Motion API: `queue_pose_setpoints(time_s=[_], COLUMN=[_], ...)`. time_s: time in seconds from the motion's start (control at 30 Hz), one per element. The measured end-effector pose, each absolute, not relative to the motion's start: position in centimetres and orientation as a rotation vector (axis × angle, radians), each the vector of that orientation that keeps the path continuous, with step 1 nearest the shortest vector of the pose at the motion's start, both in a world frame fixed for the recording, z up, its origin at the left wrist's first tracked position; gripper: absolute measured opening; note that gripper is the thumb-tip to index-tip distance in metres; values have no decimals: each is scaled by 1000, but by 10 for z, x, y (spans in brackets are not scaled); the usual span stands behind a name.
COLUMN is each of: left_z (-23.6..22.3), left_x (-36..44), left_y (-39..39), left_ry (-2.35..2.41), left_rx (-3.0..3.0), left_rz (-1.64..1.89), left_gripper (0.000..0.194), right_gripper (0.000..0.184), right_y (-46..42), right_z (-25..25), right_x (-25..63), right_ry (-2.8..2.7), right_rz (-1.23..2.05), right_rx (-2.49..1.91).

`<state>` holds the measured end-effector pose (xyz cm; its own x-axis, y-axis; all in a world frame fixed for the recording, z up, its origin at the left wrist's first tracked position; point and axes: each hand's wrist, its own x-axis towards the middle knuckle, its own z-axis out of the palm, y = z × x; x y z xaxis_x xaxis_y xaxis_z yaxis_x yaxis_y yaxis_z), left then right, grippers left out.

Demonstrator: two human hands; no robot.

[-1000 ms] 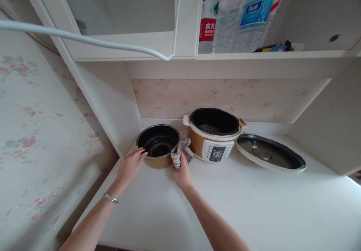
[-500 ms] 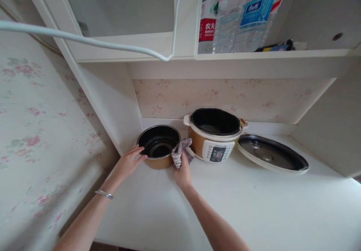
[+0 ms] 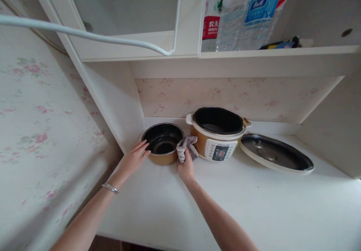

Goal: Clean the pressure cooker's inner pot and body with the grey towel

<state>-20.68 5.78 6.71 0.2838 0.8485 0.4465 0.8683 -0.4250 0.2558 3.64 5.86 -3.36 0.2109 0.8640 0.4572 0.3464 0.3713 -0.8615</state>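
A round inner pot, black inside and tan outside, stands on the white counter near the left wall. My left hand rests with fingers spread against the pot's left side. My right hand is closed on a crumpled grey-patterned cloth, pressed against the pot's right side. Just to the right stands a tan electric cooker, lid off, with a control panel on its front.
The cooker's lid lies upside down on the counter to the right. A shelf above carries water bottles and small items. A white cable hangs across the upper left. Floral wallpaper covers the left wall.
The view has shifted slightly, so everything sits a little to the right. Both hands stay at the pot's sides; the right hand and cloth sit a little higher.
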Motion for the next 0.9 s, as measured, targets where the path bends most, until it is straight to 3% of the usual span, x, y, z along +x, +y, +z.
queue_pose_setpoints(time_s=[0.33,0.67,0.9], left_z=[71,76,66], left_x=[-155,-227,-184], left_y=[27,87,69], left_ry=[-1713,-1649,-1715], left_rx=[-2302,-2391,-2395], left_rz=[-726,-826,-776], left_gripper=[36,46,37], right_gripper=[80,76,78], right_y=[46,70,61], right_z=[-46,-23,-34], right_x=[9,35,17], right_ry=[-1367,-1359,-1330], right_rz=[514,597,580], right_rx=[-1216,-1171,-1177])
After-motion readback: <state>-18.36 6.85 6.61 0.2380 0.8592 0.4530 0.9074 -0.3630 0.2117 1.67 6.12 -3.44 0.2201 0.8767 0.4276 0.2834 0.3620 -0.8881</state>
